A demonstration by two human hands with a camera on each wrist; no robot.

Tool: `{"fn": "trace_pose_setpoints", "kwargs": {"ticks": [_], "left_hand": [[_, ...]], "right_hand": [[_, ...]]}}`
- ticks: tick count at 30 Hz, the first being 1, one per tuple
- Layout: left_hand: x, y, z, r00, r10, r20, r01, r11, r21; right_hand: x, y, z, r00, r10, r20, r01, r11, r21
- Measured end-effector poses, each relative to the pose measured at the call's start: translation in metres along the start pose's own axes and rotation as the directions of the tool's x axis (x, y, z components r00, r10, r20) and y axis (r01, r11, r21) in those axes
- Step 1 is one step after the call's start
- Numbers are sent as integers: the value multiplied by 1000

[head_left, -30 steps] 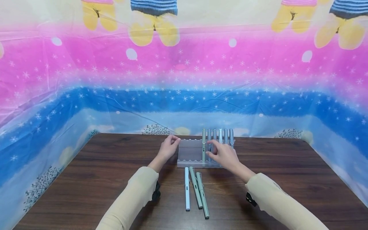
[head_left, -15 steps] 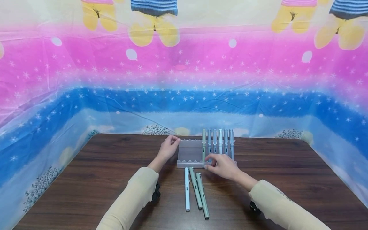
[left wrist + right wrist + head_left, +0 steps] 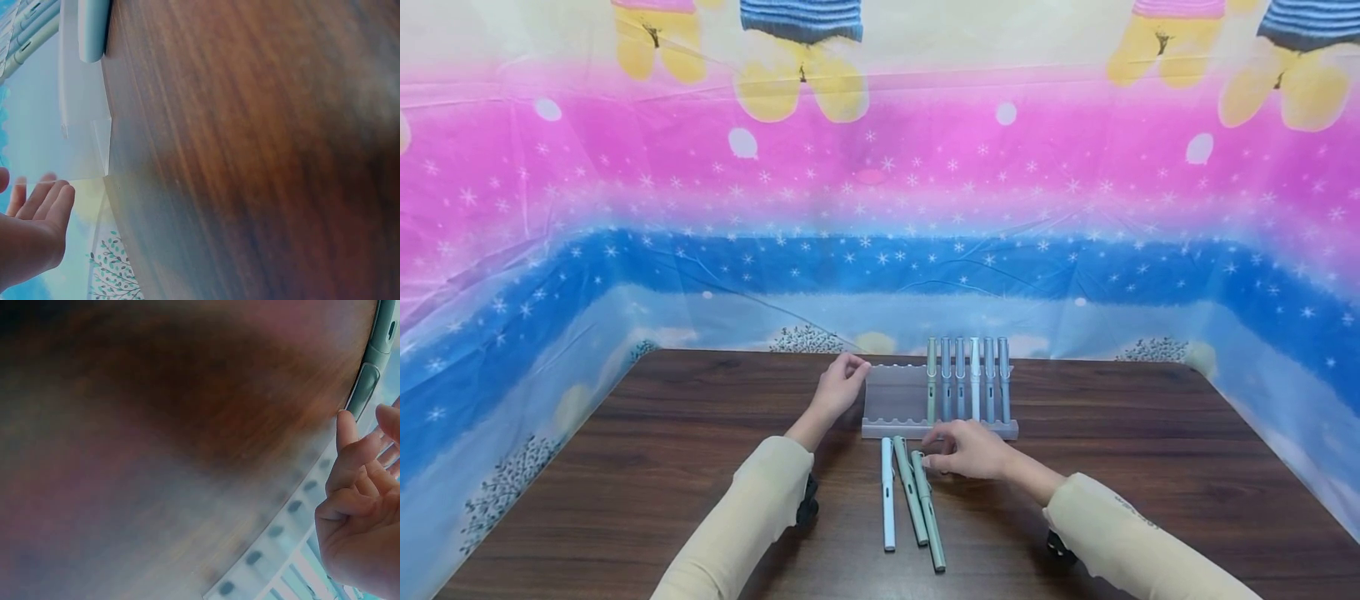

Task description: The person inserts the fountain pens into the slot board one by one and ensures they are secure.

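"OK, L to R. First entry?"

"Cream cloth sleeve (image 3: 741,517), then L hand (image 3: 837,389): grip narrow, thumb + fingertips pinching upper L corner of 1 frosted clear-plastic pen rack (image 3: 895,392), scalloped edges, on dark-brown wood-grain table (image 3: 625,467)."

"Loose stock?"

"3 pcs on tbl, in front of rack, cap ends twd it. No. 1: slim pale-blue pen (image 3: 888,500), approx. straight. No. 2: slim sage-green pen (image 3: 912,496), slanted. No. 3: second sage-green pen (image 3: 929,512), rightmost, similar slant, just beside."

"In rack?"

"R part, side by side, caps up: 1 pale-green pen (image 3: 932,392), then 5 pale-blue to grey-blue pens (image 3: 975,375)."

"R hand (image 3: 973,450)?"

"Fairly wide, thumb + forefinger parted at cap end of No. 3. Contact: can't tell."

"Far R?"

"Matching cream sleeve (image 3: 1138,537), dark marking nr cuff. Behind all: pink/blue printed fabric backdrop (image 3: 880,200) w/ white snowflakes."
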State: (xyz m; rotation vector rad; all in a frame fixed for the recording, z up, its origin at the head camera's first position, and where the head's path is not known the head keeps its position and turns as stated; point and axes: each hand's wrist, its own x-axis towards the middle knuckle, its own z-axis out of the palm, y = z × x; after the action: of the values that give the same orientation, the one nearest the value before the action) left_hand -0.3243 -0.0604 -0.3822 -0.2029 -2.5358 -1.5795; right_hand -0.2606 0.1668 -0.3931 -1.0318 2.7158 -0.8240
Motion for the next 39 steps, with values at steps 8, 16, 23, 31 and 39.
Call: {"fn": "trace_pose_setpoints", "kwargs": {"ticks": [8, 16, 23, 31, 39], "left_hand": [[0, 1, 0, 1000, 7, 2, -7, 1000, -7], [0, 1, 0, 1000, 6, 1, -6, 1000, -5], [0, 0, 0, 1000, 0, -1, 0, 1000, -4], [0, 2, 0, 1000, -2, 2, 2, 1000, 1], [-1, 2, -1, 1000, -4, 4, 4, 1000, 2]], "right_hand": [[0, -7, 4, 994, 64, 84, -71, 994, 86], [0, -13, 6, 992, 98, 77, -104, 991, 82], [-4, -9, 0, 988, 114, 104, -123, 989, 86], [-7, -5, -2, 989, 95, 115, -103, 992, 73], [-6, -4, 2, 993, 102, 61, -99, 994, -50]]}}
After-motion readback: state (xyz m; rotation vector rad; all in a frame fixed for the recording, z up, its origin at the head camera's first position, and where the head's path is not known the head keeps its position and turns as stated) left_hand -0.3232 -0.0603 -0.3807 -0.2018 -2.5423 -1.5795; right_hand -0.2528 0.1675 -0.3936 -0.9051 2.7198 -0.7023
